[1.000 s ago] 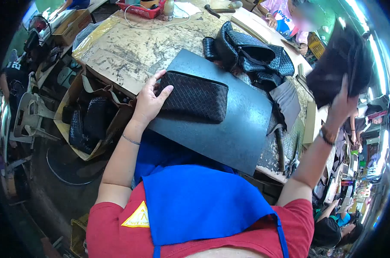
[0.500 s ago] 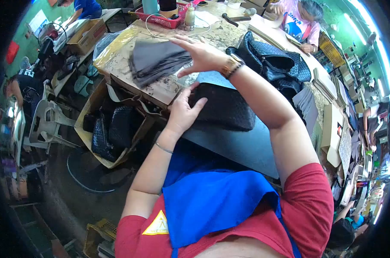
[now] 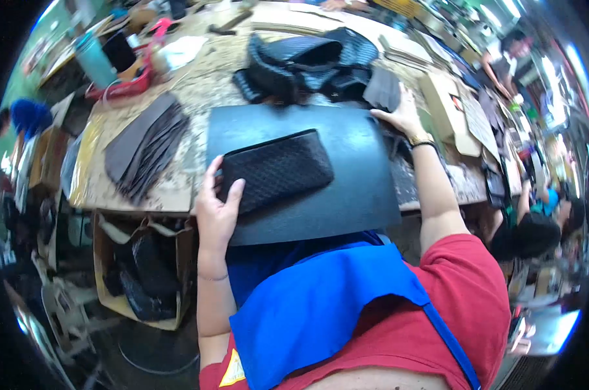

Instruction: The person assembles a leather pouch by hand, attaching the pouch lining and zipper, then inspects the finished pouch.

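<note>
Currently, a black pouch [image 3: 278,170] lies on a dark board [image 3: 359,188], just right of the person's left hand [image 3: 217,209]. Its long axis runs mostly left to right, with the right end angled slightly away from the person. The left hand is much the nearer of the two: it holds the pouch's left end, thumb on the top face and fingers around the far edge.

The right hand [image 3: 408,118] is well apart from the pouch, beyond the board's far right corner. Its thumb and fingers are spread wide at the near right edge of some grey pieces [image 3: 380,90]; whether they grip is hard to tell. These pieces lie to the hand's left, beside dark bags [image 3: 307,62] on the worn surface [image 3: 206,81].

The pouch looks rectangular, softly padded and closed, with a woven diamond pattern and a dark line, perhaps a zip, along its far long edge.
</note>
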Tool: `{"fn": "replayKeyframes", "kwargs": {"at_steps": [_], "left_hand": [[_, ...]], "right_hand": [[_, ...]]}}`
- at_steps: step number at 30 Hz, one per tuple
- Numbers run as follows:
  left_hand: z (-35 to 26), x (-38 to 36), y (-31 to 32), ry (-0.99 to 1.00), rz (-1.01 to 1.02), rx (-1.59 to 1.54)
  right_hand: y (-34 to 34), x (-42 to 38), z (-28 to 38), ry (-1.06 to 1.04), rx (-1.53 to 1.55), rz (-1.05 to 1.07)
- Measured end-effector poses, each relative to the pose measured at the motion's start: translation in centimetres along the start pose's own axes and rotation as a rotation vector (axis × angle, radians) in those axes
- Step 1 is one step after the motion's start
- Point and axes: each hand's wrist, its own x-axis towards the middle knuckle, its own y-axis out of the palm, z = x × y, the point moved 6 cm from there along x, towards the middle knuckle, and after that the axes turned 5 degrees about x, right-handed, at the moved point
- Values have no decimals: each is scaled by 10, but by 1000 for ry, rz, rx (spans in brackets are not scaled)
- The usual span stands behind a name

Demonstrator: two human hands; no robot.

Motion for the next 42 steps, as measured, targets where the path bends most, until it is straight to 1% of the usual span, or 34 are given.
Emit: {"fn": "replayKeyframes", "kwargs": {"at_steps": [1,2,4,6,7,9,11,12,14,17,18,20,22,23,24,25,26,27,28,29,30,32,34,36,37,40,41,42], "left_hand": [[1,-1,1,26,-12,11],[0,-2,2,48,-33,28],[0,-3,2,11,2,57],[3,-4,3,-17,33,61],[3,-5,2,6,8,72],[2,-5,1,49,-51,93],[-1,-5,1,41,-48,75],[-2,-5,1,38,-43,65],[1,-4,1,49,-48,87],[3,-4,3,47,-37,93],[3,-5,3,41,-35,87],[4,-5,2,53,-59,101],[2,-4,1,60,-54,76],[3,-4,0,43,-53,88],[-4,-4,-2,92,-62,112],[-5,-4,-3,86,-59,104],[-5,-5,-4,82,-55,94],[-5,-5,-4,85,-53,84],[-3,-4,-4,89,-45,75],[1,-4,-3,88,-37,45],[-1,-4,-4,95,-34,85],[2,-4,-4,107,-42,87],[1,-3,-4,96,-31,102],[3,-3,-2,73,-15,92],[4,-3,-2,70,-14,97],[3,-4,-2,70,-16,114],[2,-3,-2,55,-9,125],[1,-4,-2,43,-16,121]], "right_hand": [[3,-1,-7,24,19,4],[13,4,-18,2,71,-26],[28,12,-25,-40,151,-74],[34,14,-21,-11,87,-88],[34,14,-17,0,55,-92],[30,12,-17,-67,29,-117],[23,0,-4,-121,-4,-145],[23,-1,-6,-158,45,-71],[25,-10,-6,-341,-30,17],[13,-17,-10,-343,87,51],[3,-22,-4,-306,95,49],[8,-18,-20,-288,70,14],[13,-18,-27,-299,98,36],[14,-18,-32,-339,152,45],[9,-20,-31,-295,174,103],[-1,-24,-30,-279,275,86],[-6,-22,-42,-210,324,1],[29,21,-136,-221,54,-215],[17,30,-148,-31,133,-266],[-1,27,-140,88,312,-324],[-23,27,-132,219,487,-379],[-76,2,-24,-136,990,-714],[-100,5,37,-174,1196,-604],[-120,0,121,-463,1251,-635],[-129,-4,155,-665,526,-814],[-60,47,236,-777,-138,-828],[-58,22,294,-887,155,-713],[-56,-16,356,-965,609,-457]]}}
